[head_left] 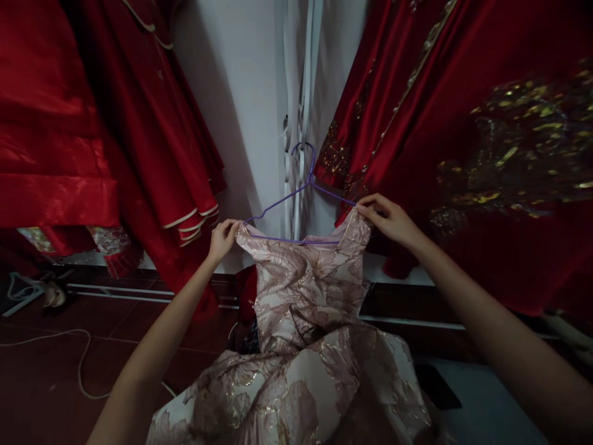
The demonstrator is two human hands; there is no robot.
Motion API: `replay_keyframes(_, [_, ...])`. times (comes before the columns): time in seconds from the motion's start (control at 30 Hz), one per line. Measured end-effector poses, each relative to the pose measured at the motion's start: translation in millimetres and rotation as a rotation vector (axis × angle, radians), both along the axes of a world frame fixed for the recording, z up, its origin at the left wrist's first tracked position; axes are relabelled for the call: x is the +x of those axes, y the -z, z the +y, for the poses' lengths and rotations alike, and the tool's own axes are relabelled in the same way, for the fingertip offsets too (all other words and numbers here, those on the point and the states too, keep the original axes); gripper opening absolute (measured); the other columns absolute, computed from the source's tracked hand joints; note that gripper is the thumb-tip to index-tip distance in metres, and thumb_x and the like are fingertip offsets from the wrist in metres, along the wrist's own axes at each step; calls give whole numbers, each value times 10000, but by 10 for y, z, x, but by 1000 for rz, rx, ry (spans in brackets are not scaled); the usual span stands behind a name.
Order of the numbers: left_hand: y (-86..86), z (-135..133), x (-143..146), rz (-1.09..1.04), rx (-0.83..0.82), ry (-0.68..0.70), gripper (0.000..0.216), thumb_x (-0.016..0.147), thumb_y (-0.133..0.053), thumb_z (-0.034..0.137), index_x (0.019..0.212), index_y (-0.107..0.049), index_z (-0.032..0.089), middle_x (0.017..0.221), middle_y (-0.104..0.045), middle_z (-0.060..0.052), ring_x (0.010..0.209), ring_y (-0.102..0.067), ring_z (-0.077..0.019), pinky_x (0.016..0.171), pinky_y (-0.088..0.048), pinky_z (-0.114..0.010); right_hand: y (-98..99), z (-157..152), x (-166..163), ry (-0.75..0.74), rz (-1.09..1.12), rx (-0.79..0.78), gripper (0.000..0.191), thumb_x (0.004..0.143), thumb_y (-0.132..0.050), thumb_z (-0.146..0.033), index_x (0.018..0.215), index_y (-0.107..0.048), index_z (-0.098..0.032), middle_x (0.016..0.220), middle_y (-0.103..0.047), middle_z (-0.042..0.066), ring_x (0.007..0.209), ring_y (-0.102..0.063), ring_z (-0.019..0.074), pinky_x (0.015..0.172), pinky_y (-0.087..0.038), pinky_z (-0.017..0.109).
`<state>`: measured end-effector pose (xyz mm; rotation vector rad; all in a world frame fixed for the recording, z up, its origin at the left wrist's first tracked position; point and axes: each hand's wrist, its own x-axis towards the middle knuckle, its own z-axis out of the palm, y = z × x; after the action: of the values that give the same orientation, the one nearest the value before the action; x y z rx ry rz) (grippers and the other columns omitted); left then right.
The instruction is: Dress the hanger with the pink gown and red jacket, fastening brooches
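Note:
A pale pink dress (pixel 301 334) with a shiny floral pattern hangs in front of me on a thin purple wire hanger (pixel 296 198). My left hand (pixel 223 238) is closed on the dress's left shoulder at the hanger's left end. My right hand (pixel 386 217) pinches the right shoulder of the dress at the hanger's right end. The hanger's hook points up against a white wall (pixel 241 93). The skirt of the dress spreads out toward me at the bottom.
Red garments (pixel 92 123) hang at the left. More red dresses with gold embroidery (pixel 486 154) hang at the right. White hangers (pixel 301 80) hang on the wall behind. A white cable (pixel 78 358) lies on the dark red floor at the left.

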<state>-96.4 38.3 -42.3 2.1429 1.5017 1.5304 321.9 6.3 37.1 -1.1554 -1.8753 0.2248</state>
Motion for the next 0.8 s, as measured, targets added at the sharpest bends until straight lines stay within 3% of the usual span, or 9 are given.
replay_keyframes(0.2, [-463,158,398,118,67,140,346,830,-455,471,837,-656,189,802,-662,-22,781,-563,-155,756,-414,-246,91,69,-33,-28,61,-45,327,771,-531,-527,914,-560,-235,677,-583,3,610,-539,146,564,-434,270])
replay_keyframes(0.33, [-434,198,278,31,-123,260,494,844,-340,555,780,-632,162,684,-620,-10,688,-569,-140,698,-440,-242,131,99,-47,-40,63,-62,306,773,-526,-508,905,-562,-234,651,-563,-9,583,-518,134,539,-418,256])
replay_keyframes(0.43, [-121,186,75,-248,-260,265,591,869,-168,566,841,-587,150,706,-629,-47,635,-581,-135,654,-471,-275,166,132,-62,-47,82,-64,314,765,-528,-515,890,-561,-229,652,-564,-12,569,-506,129,524,-402,252])
replay_keyframes(0.5, [227,89,-20,-267,-397,262,494,842,-277,560,843,-552,150,687,-623,-55,582,-576,-130,606,-483,-290,190,154,-71,-57,100,-72,316,758,-537,-518,888,-559,-230,661,-567,-11,563,-497,128,517,-394,252])
replay_keyframes(0.57, [629,-91,-53,-12,-616,386,373,725,-525,507,822,-553,147,731,-635,-64,643,-600,-147,636,-494,-298,206,169,-77,-69,115,-83,311,755,-545,-515,890,-556,-235,665,-564,-11,561,-491,129,514,-389,254])
replay_keyframes(0.63, [998,-310,-23,268,-790,501,444,583,-675,411,920,-559,144,876,-653,-88,791,-621,-192,728,-496,-313,213,174,-80,-74,123,-90,301,755,-551,-507,892,-556,-240,659,-557,-12,563,-488,130,519,-389,257])
replay_keyframes(0.7, [1257,-502,58,393,-799,430,627,544,-706,358,1092,-509,124,1091,-604,-149,999,-580,-249,856,-460,-336,216,174,-83,-71,124,-88,292,755,-554,-500,891,-559,-241,648,-550,-14,569,-491,132,531,-394,261])
replay_keyframes(0.8, [1403,-664,223,446,-733,301,699,625,-655,353,1233,-407,113,1204,-541,-184,1109,-524,-286,916,-422,-363,225,175,-89,-67,121,-89,291,760,-545,-498,895,-560,-241,629,-537,-17,564,-491,134,529,-396,263])
